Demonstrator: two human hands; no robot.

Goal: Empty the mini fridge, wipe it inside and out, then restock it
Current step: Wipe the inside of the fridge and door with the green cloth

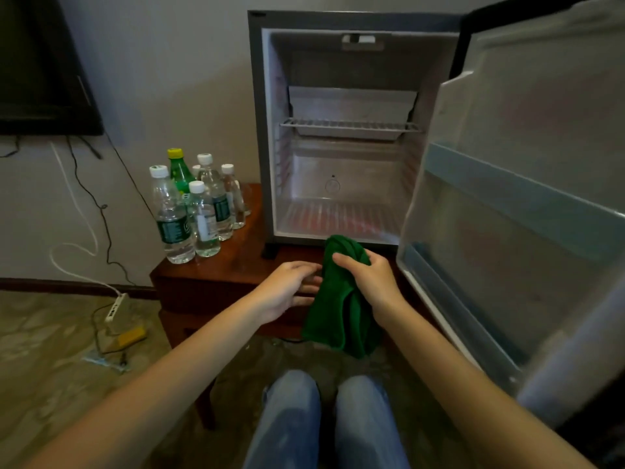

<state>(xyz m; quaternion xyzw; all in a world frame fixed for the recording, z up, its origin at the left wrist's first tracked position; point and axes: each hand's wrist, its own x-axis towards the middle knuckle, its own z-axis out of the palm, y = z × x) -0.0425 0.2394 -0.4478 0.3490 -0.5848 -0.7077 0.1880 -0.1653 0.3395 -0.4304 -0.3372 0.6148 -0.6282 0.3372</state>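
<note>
The mini fridge (267,130) stands on a low wooden table (236,265), its door (527,198) swung wide to the right. Nothing is inside except a wire shelf (350,125). A dark green cloth (341,316) hangs in front of the fridge's lower edge. My right hand (365,279) grips the cloth near its top. My left hand (287,286) is just left of the cloth, with its straight fingers touching the fabric. Several water bottles (189,214) and one green bottle (179,170) stand on the table to the left of the fridge.
A dark TV screen (40,69) hangs on the wall at upper left, with cables trailing down. A white power strip (116,308) and a yellow object (132,335) lie on the carpet at left. My knees (324,418) are below the table's front edge.
</note>
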